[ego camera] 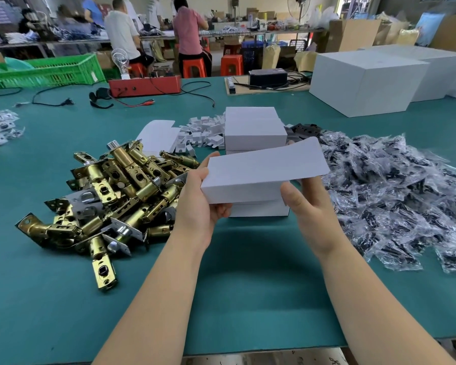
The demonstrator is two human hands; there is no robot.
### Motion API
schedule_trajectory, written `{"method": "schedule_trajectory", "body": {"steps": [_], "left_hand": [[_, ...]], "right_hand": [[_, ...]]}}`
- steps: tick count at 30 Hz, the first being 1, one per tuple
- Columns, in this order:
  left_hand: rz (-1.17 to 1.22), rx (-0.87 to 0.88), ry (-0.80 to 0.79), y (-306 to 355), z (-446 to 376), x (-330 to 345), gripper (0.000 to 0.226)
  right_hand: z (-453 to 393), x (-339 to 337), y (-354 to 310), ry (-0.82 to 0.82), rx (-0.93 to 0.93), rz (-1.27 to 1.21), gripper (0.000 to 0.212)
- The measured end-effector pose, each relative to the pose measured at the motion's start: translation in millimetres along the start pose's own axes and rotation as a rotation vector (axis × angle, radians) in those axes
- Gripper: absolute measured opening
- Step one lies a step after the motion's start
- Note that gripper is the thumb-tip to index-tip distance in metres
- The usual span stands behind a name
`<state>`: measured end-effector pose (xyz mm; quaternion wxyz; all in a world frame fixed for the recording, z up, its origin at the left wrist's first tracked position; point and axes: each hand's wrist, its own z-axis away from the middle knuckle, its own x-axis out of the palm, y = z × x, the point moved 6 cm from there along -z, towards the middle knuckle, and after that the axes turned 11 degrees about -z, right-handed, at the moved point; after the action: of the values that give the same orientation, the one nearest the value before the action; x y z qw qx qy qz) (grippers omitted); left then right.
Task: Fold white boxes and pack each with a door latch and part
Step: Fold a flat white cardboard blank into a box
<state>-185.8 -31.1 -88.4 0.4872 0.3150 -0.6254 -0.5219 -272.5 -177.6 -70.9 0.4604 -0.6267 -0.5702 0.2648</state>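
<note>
I hold a white box [248,177] above the green table, its lid flap [295,159] raised toward the right. My left hand [198,198] grips its left end. My right hand [306,204] holds its right end from below, thumb on the front face. A heap of brass door latches [111,196] lies to the left. A large pile of black parts in clear bags [395,196] lies to the right. Closed white boxes [253,130] are stacked behind the held box, and another white box [258,210] lies under it.
Flat white box blanks [158,135] and small white card inserts [203,134] lie behind the latches. Big white cartons [366,83] stand at the back right. A red tester box [145,85] with cables and a green crate [45,72] sit far left. People work at distant benches.
</note>
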Motion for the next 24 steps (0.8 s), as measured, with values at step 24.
{"method": "schedule_trajectory", "body": {"steps": [24], "left_hand": [[-0.625,-0.007,-0.423,-23.9,15.2,30.6,0.036]], "right_hand": [[-8.2,-38.5,-13.3,0.333,-0.081,-0.271,0.081]]}}
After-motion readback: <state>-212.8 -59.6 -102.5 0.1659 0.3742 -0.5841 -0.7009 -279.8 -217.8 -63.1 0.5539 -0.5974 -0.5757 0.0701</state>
